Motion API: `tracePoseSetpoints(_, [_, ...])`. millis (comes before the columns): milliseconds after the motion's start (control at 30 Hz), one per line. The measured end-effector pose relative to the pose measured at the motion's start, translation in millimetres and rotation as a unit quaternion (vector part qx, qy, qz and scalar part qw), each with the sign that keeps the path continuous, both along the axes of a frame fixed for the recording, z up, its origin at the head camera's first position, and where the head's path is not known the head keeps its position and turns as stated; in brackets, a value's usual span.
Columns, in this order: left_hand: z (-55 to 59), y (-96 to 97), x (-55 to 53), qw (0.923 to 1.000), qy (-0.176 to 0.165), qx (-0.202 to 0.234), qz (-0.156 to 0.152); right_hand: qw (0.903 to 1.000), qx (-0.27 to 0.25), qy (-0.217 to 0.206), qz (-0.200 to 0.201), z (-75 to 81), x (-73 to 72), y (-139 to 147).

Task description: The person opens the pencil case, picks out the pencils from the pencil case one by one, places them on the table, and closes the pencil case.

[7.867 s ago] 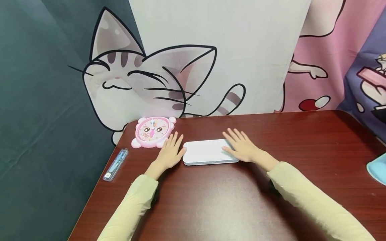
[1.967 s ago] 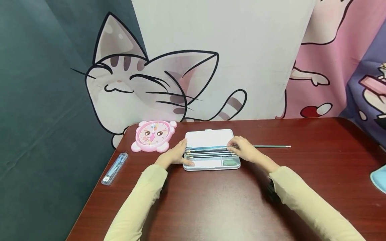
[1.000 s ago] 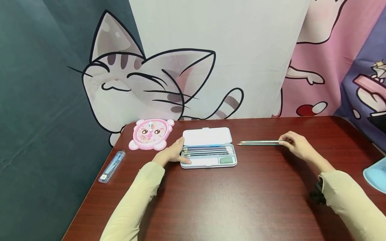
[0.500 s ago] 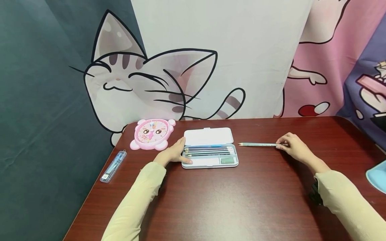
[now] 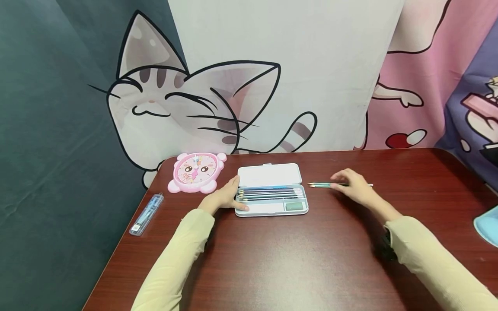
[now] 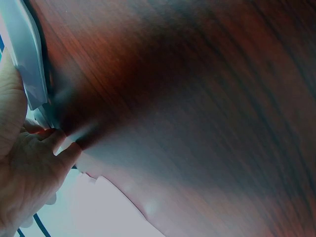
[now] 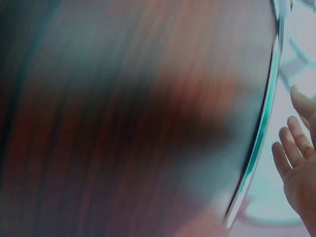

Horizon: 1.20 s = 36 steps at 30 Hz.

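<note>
Pencils [image 5: 321, 185], at least two lying together, rest on the desk [image 5: 295, 268] beneath the right hand [image 5: 355, 186], their points turned toward the pencil case [image 5: 268, 214] just beside them. That hand is loosely spread — thumb and fingers apart, nothing between them in the right wrist view — though whether it touches the pencils I cannot tell. The left hand [image 5: 221, 198] lies spread against the left end of the case, thumb at the front corner and fingers up beside the lid [image 5: 269, 175], with no clear pinch showing.

Inside the case, whose lid lies back, a row of stored pencils [image 5: 268, 195] runs lengthwise, with a green block [image 5: 294, 206] in the front right compartment.

Trouble, I would judge, could come from the right hand: a careless sweep might roll the loose pencils apart across the desk. Should the left hand push too hard, the case might skid into their points.

Farther out, a pink clock [image 5: 196, 172] lies left of the case, a narrow clear box [image 5: 146, 214] near the desk's left edge, and something light blue [image 5: 487, 226], cut off, at the far right.
</note>
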<state>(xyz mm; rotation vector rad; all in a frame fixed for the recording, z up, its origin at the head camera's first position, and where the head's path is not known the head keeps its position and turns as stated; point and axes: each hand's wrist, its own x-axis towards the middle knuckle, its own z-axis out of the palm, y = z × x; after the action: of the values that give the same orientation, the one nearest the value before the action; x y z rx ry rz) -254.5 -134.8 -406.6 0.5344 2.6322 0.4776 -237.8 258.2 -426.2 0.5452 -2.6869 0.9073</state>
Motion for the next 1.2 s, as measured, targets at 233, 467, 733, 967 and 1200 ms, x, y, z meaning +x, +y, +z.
tracePoseSetpoints(233, [-0.6, 3.2, -0.9, 1.0000, 0.000, -0.001, -0.002, 0.9944, -0.024, -0.065, 0.080, 3.4, -0.7, -59.0])
tracePoseSetpoints(467, [-0.6, 3.9, -0.9, 1.0000, 0.001, -0.006, 0.001, 0.9828, 0.032, -0.102, 0.151, 9.6, -6.5, -83.3])
tracePoseSetpoints(733, [0.6, 4.5, -0.1, 0.9999, -0.001, -0.011, 0.006, 0.9797, 0.064, -0.086, 0.169, 11.8, -9.3, -91.2])
tracePoseSetpoints(967, [1.4, 3.8, 0.2, 0.9999, -0.008, -0.008, 0.006, 0.9814, 0.066, -0.077, 0.163, 7.5, -9.2, -94.0])
tracePoseSetpoints(1200, [-0.3, 1.1, -1.0, 0.9999, -0.003, -0.012, 0.007, 0.9855, 0.051, -0.089, 0.135, 7.0, -7.1, -97.5])
